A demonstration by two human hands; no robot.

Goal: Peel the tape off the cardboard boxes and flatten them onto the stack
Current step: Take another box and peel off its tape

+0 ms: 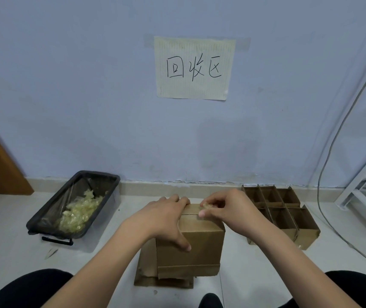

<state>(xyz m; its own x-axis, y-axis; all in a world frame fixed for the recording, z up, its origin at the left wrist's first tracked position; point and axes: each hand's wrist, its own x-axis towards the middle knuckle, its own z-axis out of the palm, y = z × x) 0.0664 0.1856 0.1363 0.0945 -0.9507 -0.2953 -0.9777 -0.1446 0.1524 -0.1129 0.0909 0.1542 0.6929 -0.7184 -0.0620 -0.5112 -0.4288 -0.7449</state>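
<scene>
A brown cardboard box stands upright on a stack of flattened cardboard on the floor in front of me. My left hand lies over the box's top left, fingers curled over the far edge and thumb down the front face. My right hand pinches a strip of clear tape at the far end of the box's top seam. A taped band still runs along the bottom of the box's front face.
A black-lined bin with crumpled clear tape stands to the left by the wall. Open cardboard boxes stand side by side to the right. A white metal frame and a cable are at far right. My knees fill the lower corners.
</scene>
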